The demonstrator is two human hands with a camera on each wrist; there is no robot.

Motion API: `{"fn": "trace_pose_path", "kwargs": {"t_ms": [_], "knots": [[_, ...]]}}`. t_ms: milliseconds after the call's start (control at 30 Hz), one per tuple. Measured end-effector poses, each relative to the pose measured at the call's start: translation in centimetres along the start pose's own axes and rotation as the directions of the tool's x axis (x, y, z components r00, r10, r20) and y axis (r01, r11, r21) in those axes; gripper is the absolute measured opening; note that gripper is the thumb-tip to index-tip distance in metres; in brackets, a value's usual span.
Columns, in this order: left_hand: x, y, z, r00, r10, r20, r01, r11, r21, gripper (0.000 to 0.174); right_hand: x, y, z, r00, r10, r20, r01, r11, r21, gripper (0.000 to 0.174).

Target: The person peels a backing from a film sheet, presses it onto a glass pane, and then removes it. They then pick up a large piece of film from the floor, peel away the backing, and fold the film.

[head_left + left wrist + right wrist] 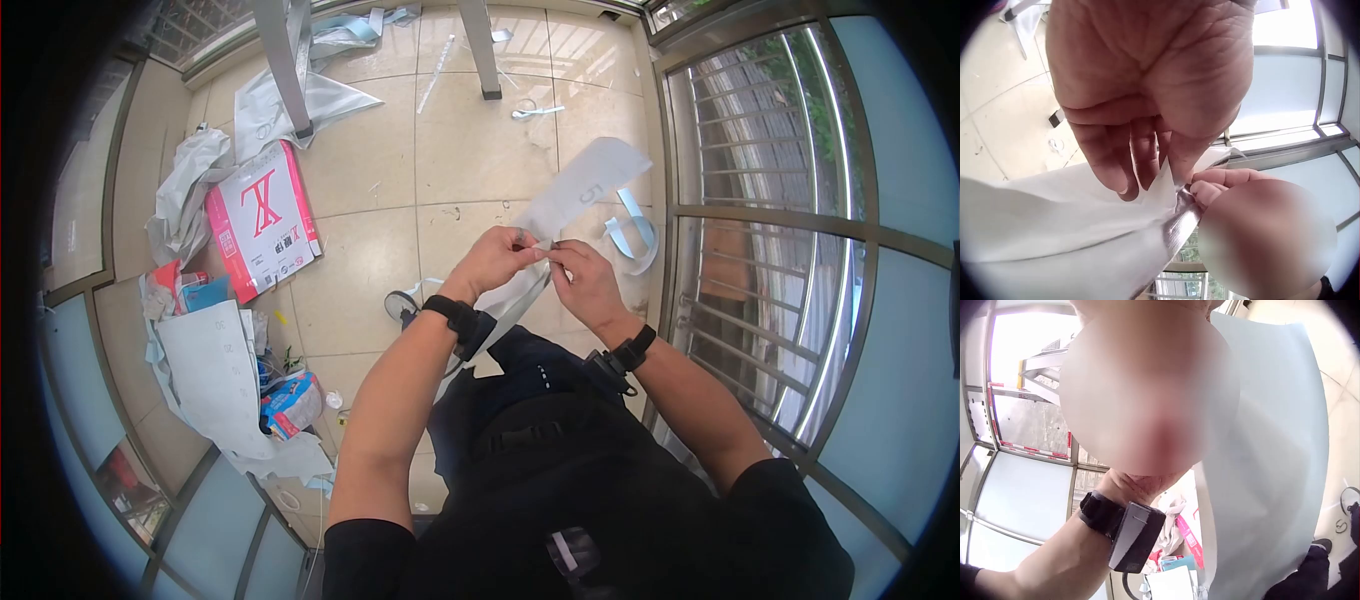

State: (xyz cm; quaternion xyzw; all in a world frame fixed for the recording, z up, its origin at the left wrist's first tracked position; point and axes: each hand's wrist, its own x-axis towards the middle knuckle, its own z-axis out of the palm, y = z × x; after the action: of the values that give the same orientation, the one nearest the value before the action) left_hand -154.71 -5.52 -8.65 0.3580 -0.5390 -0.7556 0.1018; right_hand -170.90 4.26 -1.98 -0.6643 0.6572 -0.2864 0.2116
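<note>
A long sheet of white film (590,185), with a printed number on its upper part, runs diagonally between both hands and down toward the lap. At its middle, my left hand (496,264) pinches the edge between thumb and fingers. Close against it, my right hand (590,288) pinches the same edge with its fingertips. The left wrist view has the left hand (1147,81) above the film (1072,225), where a shiny clear-looking layer (1182,225) shows near the fingertips. In the right wrist view the film (1266,444) hangs broad and pale, and a blur covers much of the right hand.
A pink-and-white box (262,222) lies on the tiled floor at left, beside crumpled white plastic (190,190). Below are a large white sheet (215,370) and a colourful packet (293,403). Curled pale-blue strips (632,235) lie near the barred window (760,250). Grey metal legs (482,50) stand ahead.
</note>
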Motion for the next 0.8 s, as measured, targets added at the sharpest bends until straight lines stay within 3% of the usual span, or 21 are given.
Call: {"fn": "trace_pose_path", "kwargs": {"t_ms": [100,233,400,467,500,600,667,700,800], "knots": [[-0.1,-0.1,-1.0,0.999,-0.029,-0.043,0.033,0.996,0.079,0.02,-0.5,0.3,0.2,0.999,0.037,0.021,-0.038,0.999,0.025,0.019],[-0.2,-1.3,-1.3,0.994,-0.026,-0.106,0.028,0.999,0.017,0.019,-0.8,0.5,0.5,0.998,0.059,0.038,-0.06,0.997,0.041,0.02],[-0.5,-1.5,-0.5,0.983,-0.036,-0.181,0.028,0.999,-0.044,0.018,0.2,-1.3,-0.3,0.985,0.004,0.171,-0.007,1.0,0.014,0.031],[-0.7,-0.9,0.2,0.979,0.094,-0.183,-0.105,0.993,-0.053,0.017,0.6,-1.6,-0.7,0.976,-0.004,0.216,0.008,1.0,-0.015,0.037],[-0.9,-0.4,0.4,0.978,0.093,-0.185,-0.105,0.993,-0.054,0.017,0.6,-1.6,-0.9,0.966,-0.011,0.259,0.024,0.999,-0.045,0.043],[-1.4,1.0,0.4,0.985,0.091,-0.149,-0.098,0.994,-0.041,0.018,0.5,-1.4,-1.0,0.962,0.102,0.253,-0.092,0.994,-0.051,0.053],[-1.5,1.5,0.2,0.981,0.13,-0.141,-0.111,0.985,0.134,0.022,0.4,-0.7,-0.8,0.974,0.05,0.223,-0.045,0.999,-0.027,0.059],[-1.5,1.5,0.2,0.981,0.132,-0.142,-0.113,0.985,0.134,0.022,0.3,-0.4,-0.7,0.982,0.001,0.19,0.0,1.0,-0.004,0.064],[-1.3,1.2,0.2,0.981,0.097,-0.168,-0.096,0.995,0.013,0.022,0.1,-0.2,-0.6,0.981,0.02,0.192,-0.033,0.997,0.064,0.061]]}}
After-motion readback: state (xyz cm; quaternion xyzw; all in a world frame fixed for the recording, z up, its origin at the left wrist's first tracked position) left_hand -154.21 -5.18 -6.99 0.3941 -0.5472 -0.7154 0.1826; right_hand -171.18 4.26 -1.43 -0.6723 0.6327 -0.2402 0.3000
